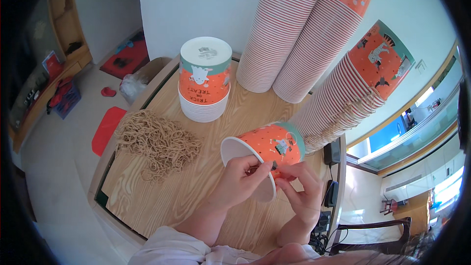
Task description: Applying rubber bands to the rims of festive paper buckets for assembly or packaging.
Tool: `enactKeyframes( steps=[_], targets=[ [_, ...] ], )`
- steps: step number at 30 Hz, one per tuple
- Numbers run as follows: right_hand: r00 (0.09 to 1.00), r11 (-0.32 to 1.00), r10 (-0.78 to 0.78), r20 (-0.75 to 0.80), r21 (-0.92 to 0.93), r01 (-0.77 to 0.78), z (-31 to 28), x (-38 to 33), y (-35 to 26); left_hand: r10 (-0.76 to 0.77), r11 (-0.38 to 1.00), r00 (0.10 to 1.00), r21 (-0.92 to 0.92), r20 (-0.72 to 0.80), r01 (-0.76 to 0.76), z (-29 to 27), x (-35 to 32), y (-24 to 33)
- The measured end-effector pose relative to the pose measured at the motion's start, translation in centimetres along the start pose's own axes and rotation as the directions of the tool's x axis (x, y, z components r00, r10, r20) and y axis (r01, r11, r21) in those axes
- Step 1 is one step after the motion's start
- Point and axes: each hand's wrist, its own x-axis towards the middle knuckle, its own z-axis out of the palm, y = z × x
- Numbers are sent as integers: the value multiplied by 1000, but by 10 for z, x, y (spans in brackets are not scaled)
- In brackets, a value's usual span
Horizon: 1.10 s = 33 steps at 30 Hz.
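**Both hands on one orange cup, rim side**

Head view: orange paper cup [267, 149] lies tipped on its side above the wooden table [221, 132], open mouth facing the person. Left hand [240, 176] grips the white rim, fingers curled, thumb and forefinger pinching a small dark piece at the rim. Right hand [301, 186] pinches the same spot from the other side. Pile of tan cord loops [157, 142] left; short cup stack [205, 81] behind; tall leaning cup stacks [314, 39] at the wall.

An orange paper cup [267, 149] with a teal band and small cartoon prints is lying tipped on its side above the wooden table, its white open mouth facing left. Its near rim is sitting pinched between fingertips.
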Motion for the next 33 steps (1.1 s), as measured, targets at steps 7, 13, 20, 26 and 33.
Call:
enactKeyframes(
  steps=[7, 13, 20, 26, 33],
  targets=[
    [999, 999, 34, 4, 27, -34, -1, 1, 5, -68, 993, 997, 100, 33, 65, 0, 1, 0],
    [999, 999, 34, -9, 6, -34, 1, 3, 2, -60, 993, 996, 106, 59, 54, 3, 0, 3],
    [991, 992, 121, 60, -40, -118, 4, 9, 24, 43, 838, 990, 535, 132, -108, 0, 0, -2],
    [948, 972, 232, 216, -90, -217, -5, 9, 42, 123, 586, 965, 767, 233, -260, 7, -3, -8],
    [949, 953, 252, 188, -217, -211, -1, 8, 44, 110, 149, 848, 835, 518, -529, -3, 51, 13]
  ],
)
